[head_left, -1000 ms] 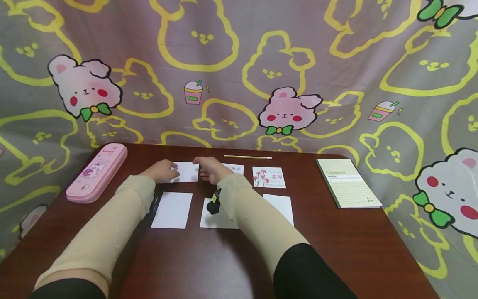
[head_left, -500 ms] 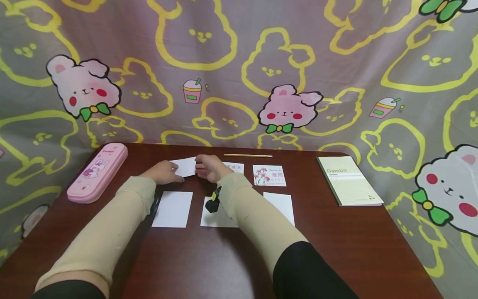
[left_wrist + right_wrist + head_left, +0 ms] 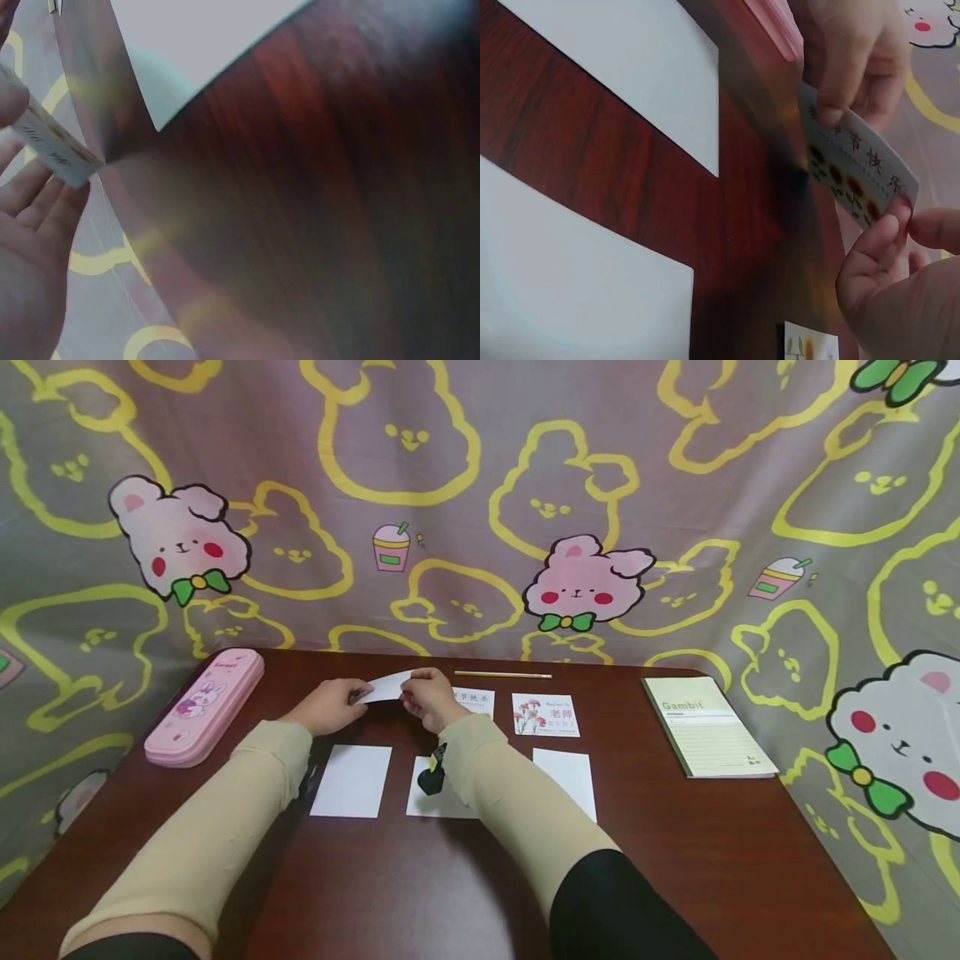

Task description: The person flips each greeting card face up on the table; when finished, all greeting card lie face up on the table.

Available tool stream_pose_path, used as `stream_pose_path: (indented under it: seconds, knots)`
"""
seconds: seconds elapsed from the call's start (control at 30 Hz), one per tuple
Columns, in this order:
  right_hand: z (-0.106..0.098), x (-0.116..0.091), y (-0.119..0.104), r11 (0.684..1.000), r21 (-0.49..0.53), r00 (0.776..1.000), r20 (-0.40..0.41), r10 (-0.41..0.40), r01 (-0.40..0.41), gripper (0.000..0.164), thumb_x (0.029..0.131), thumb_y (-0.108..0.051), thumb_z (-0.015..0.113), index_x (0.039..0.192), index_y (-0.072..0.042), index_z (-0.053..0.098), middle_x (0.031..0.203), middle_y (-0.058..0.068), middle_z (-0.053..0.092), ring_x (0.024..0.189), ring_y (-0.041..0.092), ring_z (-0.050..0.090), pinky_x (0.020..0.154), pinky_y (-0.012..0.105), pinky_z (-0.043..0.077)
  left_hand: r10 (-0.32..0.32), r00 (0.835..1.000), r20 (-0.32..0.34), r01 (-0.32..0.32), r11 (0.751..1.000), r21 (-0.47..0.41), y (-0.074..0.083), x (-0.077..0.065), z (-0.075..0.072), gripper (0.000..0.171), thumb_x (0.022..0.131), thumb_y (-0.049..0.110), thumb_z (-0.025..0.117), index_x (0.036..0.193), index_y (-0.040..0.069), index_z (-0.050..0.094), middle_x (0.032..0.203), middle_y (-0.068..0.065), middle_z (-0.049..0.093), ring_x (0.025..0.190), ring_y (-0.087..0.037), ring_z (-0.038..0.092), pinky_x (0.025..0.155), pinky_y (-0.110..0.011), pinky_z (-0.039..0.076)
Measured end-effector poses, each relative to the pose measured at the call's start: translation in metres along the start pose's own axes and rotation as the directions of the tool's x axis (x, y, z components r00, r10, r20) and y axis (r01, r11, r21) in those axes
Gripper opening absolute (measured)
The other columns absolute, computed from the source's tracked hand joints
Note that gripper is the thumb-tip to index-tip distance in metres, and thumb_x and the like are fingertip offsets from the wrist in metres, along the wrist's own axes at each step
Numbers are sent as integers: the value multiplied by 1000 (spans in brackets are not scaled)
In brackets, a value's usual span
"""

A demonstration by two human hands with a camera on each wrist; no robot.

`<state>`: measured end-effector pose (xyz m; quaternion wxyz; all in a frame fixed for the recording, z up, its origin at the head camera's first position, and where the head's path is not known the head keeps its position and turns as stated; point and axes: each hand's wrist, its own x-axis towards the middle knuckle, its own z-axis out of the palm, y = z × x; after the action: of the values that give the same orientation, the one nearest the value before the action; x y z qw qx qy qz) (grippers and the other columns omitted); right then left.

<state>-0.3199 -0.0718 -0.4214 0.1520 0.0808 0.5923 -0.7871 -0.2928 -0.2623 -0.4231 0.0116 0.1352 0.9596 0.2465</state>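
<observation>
A small greeting card (image 3: 387, 687) is off the table, tilted, its white back towards the head view. In the right wrist view its printed face shows sunflowers and Chinese characters. My left hand (image 3: 330, 706) pinches the card's left end between thumb and fingers. At the other end, the right hand (image 3: 433, 697) pinches the edge with thumb and fingertips. Partly behind the right hand lies a second printed card (image 3: 476, 700). To its right is a card with pink carnations (image 3: 546, 716). Nearer to me lie a blank white sheet (image 3: 351, 781), another sheet (image 3: 442, 797) and a third sheet (image 3: 566, 777).
A pink pencil case (image 3: 204, 708) stands at the table's left. One pencil (image 3: 502, 675) lies along the back, and a notebook (image 3: 708, 727) lies at the right. Behind the brown table (image 3: 390, 893) hangs a patterned curtain (image 3: 450, 527). The right forearm partly covers the middle sheet.
The card has come up from lying flat on the table and tilted between the hands. The right fingers have closed onto its right end, and the left hand has moved slightly right.
</observation>
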Motion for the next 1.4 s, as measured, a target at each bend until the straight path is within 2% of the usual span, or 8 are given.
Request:
stream_pose_path:
  seconds: [0.2, 0.37, 0.5, 0.6, 0.77, 0.97, 1.17, 1.4]
  knots:
    - [-9, -1, -9, 999, 37, 999, 29, 28, -29, 8, 99, 2, 57, 97, 2, 65, 73, 4, 64, 62, 8, 61, 55, 16, 48, -28, 977, -211, 11, 997, -83, -3, -5, -6, 20, 100, 3, 58, 115, -8, 67, 109, -25, 70, 85, -32, 64, 75, -46, 52]
    - [-15, -4, -12, 987, -162, 995, 98, 14, 2, 12, 102, -4, 59, 104, 3, 69, 86, 7, 69, 74, 11, 64, 72, 24, 56, -137, 930, -340, 69, 976, -206, 4, -6, -15, 20, 102, 6, 59, 113, -9, 66, 108, -28, 69, 84, -36, 64, 71, -47, 51]
    - [-20, -8, -11, 880, -452, 987, 132, -95, 145, 18, 103, -11, 61, 112, 1, 71, 105, 10, 69, 91, 19, 64, 89, 36, 55, -198, 914, -355, 91, 951, -296, 3, -4, -16, 24, 101, 5, 59, 119, -11, 63, 112, -29, 66, 102, -41, 63, 87, -51, 51]
    - [-21, -8, -9, 798, -560, 975, 139, -174, 222, 19, 103, -13, 62, 113, 0, 72, 106, 10, 68, 94, 21, 63, 85, 35, 54, -271, 903, -334, 111, 896, -429, 3, -3, -15, 34, 101, 6, 59, 130, -12, 56, 120, -31, 61, 113, -43, 60, 95, -50, 49]
    - [-19, -4, -5, 770, -585, 965, 101, -243, 255, 16, 100, -11, 64, 110, -1, 72, 94, 7, 69, 88, 19, 63, 76, 29, 51, -386, 888, -249, 190, 802, -566, 9, -3, -14, 49, 103, 14, 59, 142, -14, 46, 131, -32, 55, 122, -41, 54, 105, -49, 44]
    - [-17, -3, -2, 809, -548, 975, 70, -211, 214, 15, 99, -8, 62, 109, 1, 70, 89, 6, 68, 82, 18, 64, 69, 28, 51, -411, 883, -226, 244, 814, -527, 13, 0, -10, 43, 104, 14, 55, 137, -13, 55, 126, -29, 59, 111, -37, 57, 92, -42, 47]
    - [-15, -5, 3, 843, -514, 984, 17, -178, 162, 11, 97, -3, 61, 105, 0, 67, 79, 3, 63, 70, 14, 59, 59, 26, 46, -419, 839, -349, 276, 878, -390, 14, 1, -4, 33, 96, 11, 59, 121, -10, 64, 111, -25, 69, 101, -37, 64, 86, -42, 51]
    - [-7, -6, 9, 921, -362, 988, 10, -152, 145, 23, 96, -1, 61, 118, 5, 63, 93, 8, 64, 83, 20, 68, 77, 31, 59, -417, 837, -354, 299, 890, -343, 3, -1, 0, 38, 95, 11, 59, 124, -14, 62, 112, -28, 68, 102, -39, 64, 88, -45, 51]
